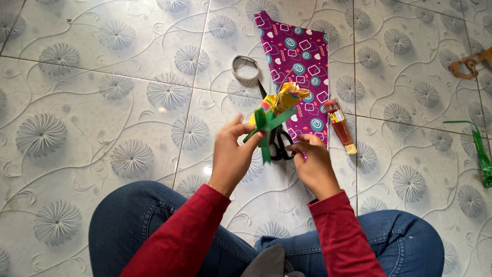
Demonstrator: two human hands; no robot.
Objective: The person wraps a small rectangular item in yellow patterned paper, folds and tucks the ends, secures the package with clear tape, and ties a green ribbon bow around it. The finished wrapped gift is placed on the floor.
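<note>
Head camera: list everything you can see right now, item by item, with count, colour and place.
Wrapped bundle: one, yellow with green ribbon, held up at centre.
Green ribbon: one, green, tied around the bundle, pinched by the left hand.
Scissors: one, black handles, on the floor under the hands.
Wrapping paper: one sheet, purple patterned, on the floor beyond the hands.
Tape roll: one, clear, left of the paper.
Glue tube: one, red-orange, right of the paper.
Ribbon strip: one, green, far right edge.
Brown scrap: one, top right; kind unclear.
Floor tiles: grey-white, patterned.
Left hand: on the ribbon.
Right hand: at the scissors' handles.
</note>
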